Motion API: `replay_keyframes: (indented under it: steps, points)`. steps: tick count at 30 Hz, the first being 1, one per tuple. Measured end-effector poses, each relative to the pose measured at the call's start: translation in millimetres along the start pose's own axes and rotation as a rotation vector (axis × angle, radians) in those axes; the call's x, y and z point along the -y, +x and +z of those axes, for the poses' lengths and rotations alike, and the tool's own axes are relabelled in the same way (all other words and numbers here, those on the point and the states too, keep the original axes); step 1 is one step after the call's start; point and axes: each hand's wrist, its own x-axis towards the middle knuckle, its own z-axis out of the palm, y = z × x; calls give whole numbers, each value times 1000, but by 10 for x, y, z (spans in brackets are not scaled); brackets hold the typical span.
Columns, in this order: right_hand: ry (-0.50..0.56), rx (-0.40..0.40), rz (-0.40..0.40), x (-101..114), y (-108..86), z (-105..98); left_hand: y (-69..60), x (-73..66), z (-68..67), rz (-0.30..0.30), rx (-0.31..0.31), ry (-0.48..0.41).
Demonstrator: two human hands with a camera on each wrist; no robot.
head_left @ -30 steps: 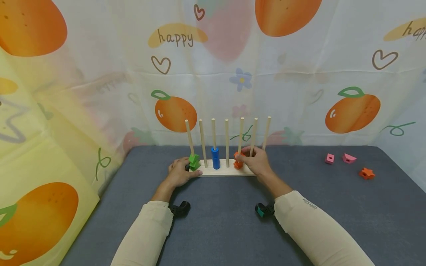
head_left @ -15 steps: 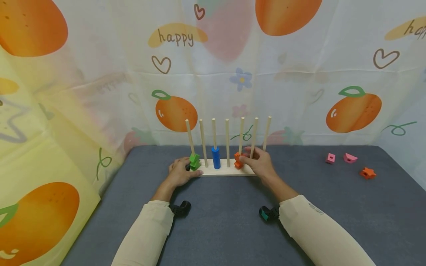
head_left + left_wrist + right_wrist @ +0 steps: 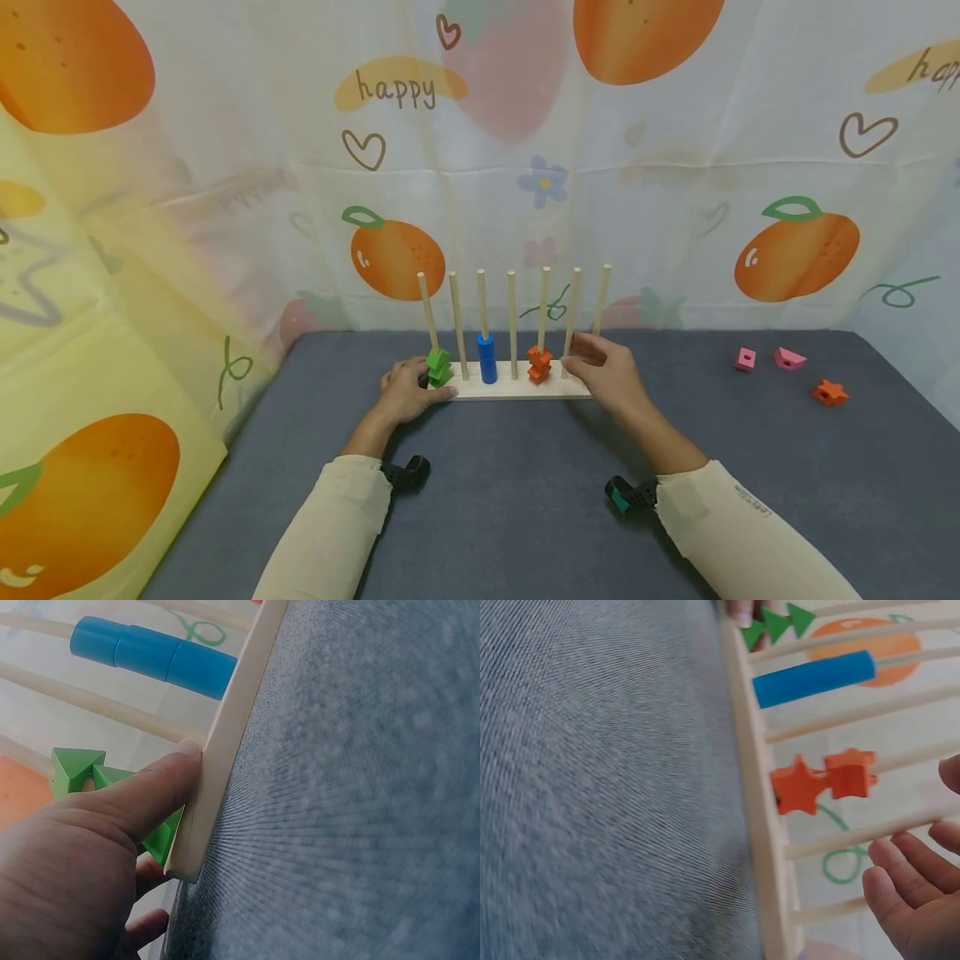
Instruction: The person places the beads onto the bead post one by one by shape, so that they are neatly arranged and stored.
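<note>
A wooden base [image 3: 510, 387] carries several upright pegs. Green triangular pieces [image 3: 438, 367] sit on the leftmost peg, blue cylinders [image 3: 487, 358] on the third, and orange star pieces [image 3: 539, 365] on the fifth. The left hand [image 3: 407, 390] grips the base's left end, its thumb on the front edge beside the green pieces [image 3: 79, 769]. Just right of the orange stars, the right hand [image 3: 611, 375] is by the rightmost pegs with no piece in it; its fingers are spread and slightly bent near a peg in the right wrist view.
On the dark table [image 3: 510, 517], at the right, lie a pink block [image 3: 745, 359], a pink triangular piece [image 3: 790, 359] and an orange star [image 3: 830, 392]. A printed cloth [image 3: 660, 183] hangs behind the table.
The right hand has let go of the orange stars on the fifth peg and moved right, away from them. The left hand has stayed in place.
</note>
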Motion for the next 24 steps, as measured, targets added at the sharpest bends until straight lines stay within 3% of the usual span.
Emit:
replay_keyframes:
  steps: [8,24]
  points:
    - [-39,-11,-73,129,-183,-224,1,9,12,14,-10,-18]
    - [-168,-134,-357,409,-563,-915,-10,-2,21,10,-18,-21]
